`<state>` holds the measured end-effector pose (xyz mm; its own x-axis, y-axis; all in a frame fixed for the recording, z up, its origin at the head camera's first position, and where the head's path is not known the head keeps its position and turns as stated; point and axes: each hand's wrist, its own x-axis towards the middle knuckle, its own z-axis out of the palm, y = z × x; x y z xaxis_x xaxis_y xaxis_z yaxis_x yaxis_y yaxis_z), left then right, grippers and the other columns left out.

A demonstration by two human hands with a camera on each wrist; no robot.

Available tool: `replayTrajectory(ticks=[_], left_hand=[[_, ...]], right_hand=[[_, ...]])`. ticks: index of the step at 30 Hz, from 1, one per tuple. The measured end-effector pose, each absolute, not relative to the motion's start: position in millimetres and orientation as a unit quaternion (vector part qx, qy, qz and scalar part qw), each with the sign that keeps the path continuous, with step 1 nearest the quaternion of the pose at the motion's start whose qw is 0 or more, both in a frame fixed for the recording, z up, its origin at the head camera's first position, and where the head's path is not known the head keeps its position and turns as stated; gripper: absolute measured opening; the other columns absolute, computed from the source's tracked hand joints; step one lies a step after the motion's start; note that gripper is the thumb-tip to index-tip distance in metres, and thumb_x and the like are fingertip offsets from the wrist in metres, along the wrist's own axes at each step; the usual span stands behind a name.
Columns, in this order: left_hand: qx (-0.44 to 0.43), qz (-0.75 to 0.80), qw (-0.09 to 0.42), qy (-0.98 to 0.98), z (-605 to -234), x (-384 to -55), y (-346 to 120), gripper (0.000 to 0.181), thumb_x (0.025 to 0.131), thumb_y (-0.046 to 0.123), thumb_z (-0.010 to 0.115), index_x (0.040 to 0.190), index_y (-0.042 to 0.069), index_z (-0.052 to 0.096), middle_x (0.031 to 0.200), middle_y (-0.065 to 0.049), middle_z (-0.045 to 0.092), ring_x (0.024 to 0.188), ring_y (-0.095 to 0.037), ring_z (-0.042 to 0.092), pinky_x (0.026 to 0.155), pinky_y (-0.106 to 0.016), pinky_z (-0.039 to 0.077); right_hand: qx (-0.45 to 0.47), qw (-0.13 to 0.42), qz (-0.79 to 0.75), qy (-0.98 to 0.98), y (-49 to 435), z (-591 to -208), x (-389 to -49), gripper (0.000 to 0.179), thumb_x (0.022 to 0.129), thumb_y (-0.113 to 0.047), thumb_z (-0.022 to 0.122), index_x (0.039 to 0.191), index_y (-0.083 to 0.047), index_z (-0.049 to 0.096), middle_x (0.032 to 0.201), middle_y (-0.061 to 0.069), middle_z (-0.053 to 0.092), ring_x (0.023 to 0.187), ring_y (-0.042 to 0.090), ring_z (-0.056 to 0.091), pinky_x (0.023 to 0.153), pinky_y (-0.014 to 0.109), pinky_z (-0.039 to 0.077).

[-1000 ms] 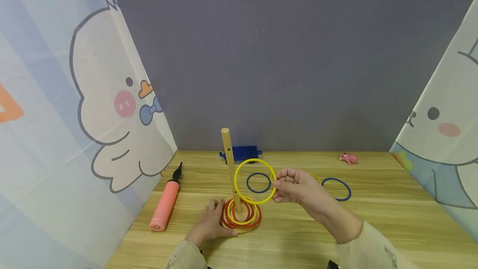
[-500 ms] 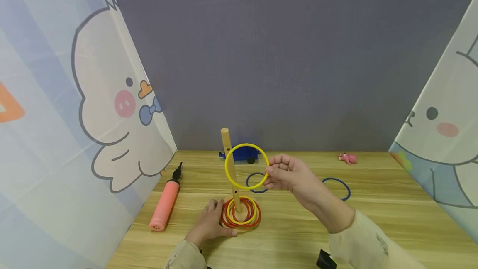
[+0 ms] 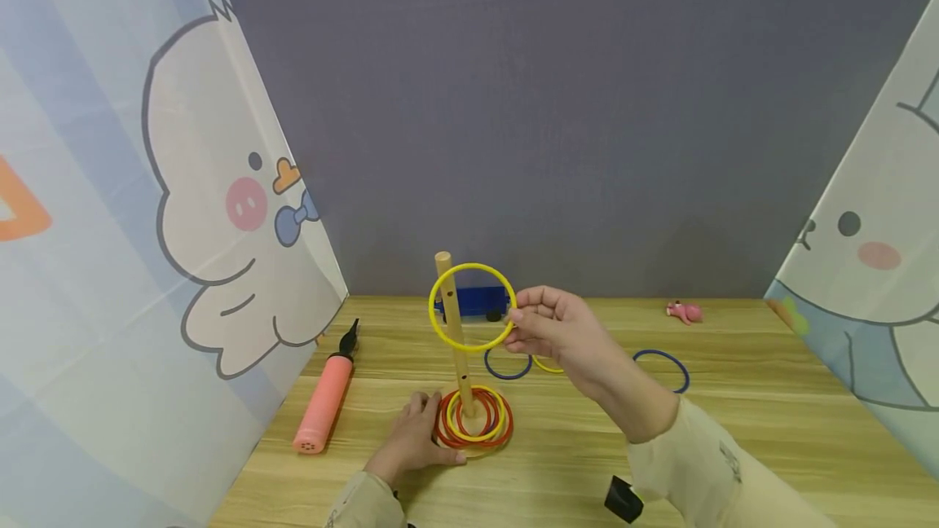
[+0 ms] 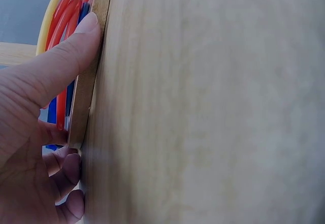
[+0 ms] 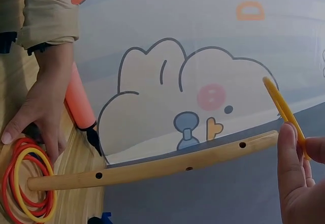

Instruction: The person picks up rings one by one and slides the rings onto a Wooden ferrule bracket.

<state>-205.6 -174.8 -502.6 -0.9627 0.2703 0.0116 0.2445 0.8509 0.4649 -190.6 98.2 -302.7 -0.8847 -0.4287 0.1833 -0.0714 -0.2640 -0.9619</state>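
My left hand (image 3: 416,438) grips the edge of the round wooden base (image 4: 84,99), thumb on the near side. A wooden post (image 3: 456,332) with small holes rises from it. Around its foot lie red rings (image 3: 509,432) and a yellow one, with something dark blue among them. Raised up, my right hand (image 3: 561,336) pinches another yellow ring (image 3: 473,266) between thumb and fingers. In the head view this ring overlaps the upper post. The right wrist view has the held ring nearly edge-on, right by the post's tip.
A coral hand pump (image 3: 326,402) lies to the left. Behind the post is a blue toy wagon (image 3: 480,300). Blue rings (image 3: 688,381) and a partly hidden yellow ring (image 3: 546,368) lie on the table; a small pink toy (image 3: 685,312) sits at the back right.
My right hand has lifted the yellow ring and carried it leftward, up to the upper part of the post. The left hand stays on the base.
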Motion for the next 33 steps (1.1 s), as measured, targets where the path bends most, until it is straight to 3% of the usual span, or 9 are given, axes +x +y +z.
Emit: replayTrajectory(ticks=[14,33], left_hand=[[0.130,0.246,0.035,0.960,-502.6,-207.0,-175.7,0.115,0.064,0.056,0.086,0.146,-0.006,0.036,0.125,-0.019,0.040,0.108,-0.035,0.044,0.089,-0.053,0.038],[0.130,0.248,0.034,0.959,-506.6,-206.2,-175.8,0.114,0.065,0.057,0.085,0.145,-0.007,0.036,0.125,-0.019,0.040,0.111,-0.037,0.043,0.091,-0.055,0.037]], right_hand=[[-0.184,0.070,-0.779,0.594,83.0,-281.3,-197.0,0.023,0.097,-0.006,0.059,0.115,0.006,0.051,0.091,0.011,0.066,0.077,0.018,0.067,0.079,0.036,0.055],[-0.138,0.051,-0.800,0.582,70.2,-288.6,-210.0,0.025,0.097,-0.004,0.059,0.118,0.008,0.051,0.087,0.009,0.067,0.073,0.015,0.068,0.073,0.030,0.056]])
